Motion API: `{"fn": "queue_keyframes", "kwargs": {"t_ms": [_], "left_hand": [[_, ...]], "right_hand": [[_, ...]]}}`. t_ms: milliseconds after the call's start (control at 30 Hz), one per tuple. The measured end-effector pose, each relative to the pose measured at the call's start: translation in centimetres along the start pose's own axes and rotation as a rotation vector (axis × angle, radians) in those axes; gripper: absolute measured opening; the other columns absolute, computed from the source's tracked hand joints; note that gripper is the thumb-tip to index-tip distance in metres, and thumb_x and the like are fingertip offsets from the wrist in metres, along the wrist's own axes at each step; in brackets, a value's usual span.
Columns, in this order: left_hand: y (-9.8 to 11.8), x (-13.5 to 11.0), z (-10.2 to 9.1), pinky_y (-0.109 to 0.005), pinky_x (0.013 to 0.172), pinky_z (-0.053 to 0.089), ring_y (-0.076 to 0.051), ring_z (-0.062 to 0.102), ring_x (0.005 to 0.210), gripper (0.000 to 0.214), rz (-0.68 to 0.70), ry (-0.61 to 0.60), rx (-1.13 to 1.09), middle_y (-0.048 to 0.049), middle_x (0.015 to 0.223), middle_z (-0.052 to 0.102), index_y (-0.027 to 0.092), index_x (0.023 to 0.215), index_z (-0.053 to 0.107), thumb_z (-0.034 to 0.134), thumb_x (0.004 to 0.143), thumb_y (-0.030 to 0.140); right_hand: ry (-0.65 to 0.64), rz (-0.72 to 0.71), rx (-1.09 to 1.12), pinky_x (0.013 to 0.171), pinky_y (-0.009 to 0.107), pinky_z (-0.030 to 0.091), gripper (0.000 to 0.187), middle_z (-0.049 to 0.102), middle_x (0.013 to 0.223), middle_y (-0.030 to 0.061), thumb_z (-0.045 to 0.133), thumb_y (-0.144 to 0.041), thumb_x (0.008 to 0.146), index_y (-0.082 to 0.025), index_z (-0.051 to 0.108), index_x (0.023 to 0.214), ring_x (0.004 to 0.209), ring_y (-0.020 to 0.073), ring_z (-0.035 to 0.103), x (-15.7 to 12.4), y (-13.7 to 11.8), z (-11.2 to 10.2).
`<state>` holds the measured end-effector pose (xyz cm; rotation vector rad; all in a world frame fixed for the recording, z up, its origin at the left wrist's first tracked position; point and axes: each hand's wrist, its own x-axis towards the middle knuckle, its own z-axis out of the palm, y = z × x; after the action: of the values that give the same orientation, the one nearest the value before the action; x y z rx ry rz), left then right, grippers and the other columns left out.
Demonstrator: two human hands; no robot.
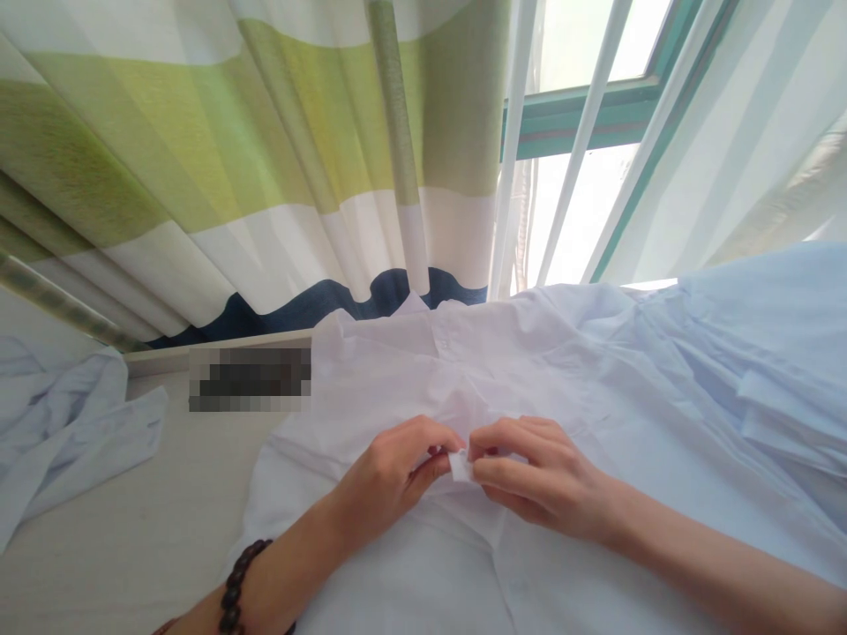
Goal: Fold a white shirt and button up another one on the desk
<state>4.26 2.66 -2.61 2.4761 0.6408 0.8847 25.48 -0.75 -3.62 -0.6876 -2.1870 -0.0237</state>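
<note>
A white garment with a buttoned front, like a shirt or coat (397,379), lies spread over the surface before me. Above its middle, my left hand (407,463) pinches one side of a small raised piece of white cloth (459,466). My right hand (539,472) meets it from the other side, fingers bent and closed on the same cloth. Any button between the fingertips is too small or hidden to make out. A dark beaded bracelet (242,582) circles my left wrist.
More white cloth lies crumpled at the left (72,432) and in folds at the right (794,397). A blurred-out dark patch (250,379) sits on the pale tabletop (146,538). Green-and-white curtains (297,132) hang behind, beside a barred window (582,123).
</note>
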Motion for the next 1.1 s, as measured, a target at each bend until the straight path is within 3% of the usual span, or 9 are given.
{"fn": "queue_keyframes", "kwargs": {"t_ms": [267, 567, 867, 1100], "left_hand": [[-0.11, -0.26, -0.01, -0.024, 0.071, 0.048, -0.015, 0.056, 0.076, 0.010, 0.005, -0.063, 0.041, -0.0038, 0.082, 0.059, 0.018, 0.093, 0.050, 0.041, 0.093, 0.013], [0.31, -0.20, 0.31, -0.026, 0.072, 0.047, -0.015, 0.055, 0.075, 0.013, 0.088, 0.011, 0.055, -0.0047, 0.081, 0.060, 0.017, 0.097, 0.051, 0.043, 0.091, 0.008], [0.10, 0.08, 0.04, -0.021, 0.069, 0.050, -0.012, 0.061, 0.072, 0.009, -0.162, 0.028, -0.052, -0.0032, 0.080, 0.068, 0.016, 0.089, 0.061, 0.052, 0.089, 0.019], [-0.25, 0.18, 0.04, -0.018, 0.059, 0.044, -0.010, 0.055, 0.060, 0.015, -0.282, -0.044, -0.165, -0.0002, 0.073, 0.065, 0.016, 0.089, 0.063, 0.052, 0.089, 0.025]], "right_hand": [[0.020, 0.007, 0.042, 0.059, 0.021, 0.041, 0.014, 0.065, 0.086, 0.0040, 0.048, -0.011, 0.090, -0.019, 0.058, 0.088, 0.064, 0.0095, 0.056, 0.09, 0.14, 0.13], [0.052, 0.059, 0.139, 0.061, 0.020, 0.046, 0.011, 0.068, 0.088, 0.0047, 0.052, -0.011, 0.088, -0.020, 0.056, 0.094, 0.069, 0.0102, 0.062, -0.15, 0.54, 0.49], [0.104, 0.263, 0.313, 0.060, 0.020, 0.048, 0.010, 0.065, 0.084, 0.0029, 0.054, -0.012, 0.087, -0.020, 0.055, 0.093, 0.068, 0.0105, 0.060, 0.02, 0.10, 0.93], [0.096, 0.239, 0.314, 0.057, 0.018, 0.047, 0.010, 0.065, 0.082, 0.0030, 0.054, -0.010, 0.087, -0.019, 0.055, 0.091, 0.065, 0.0091, 0.058, 0.18, -0.17, 0.95]]}}
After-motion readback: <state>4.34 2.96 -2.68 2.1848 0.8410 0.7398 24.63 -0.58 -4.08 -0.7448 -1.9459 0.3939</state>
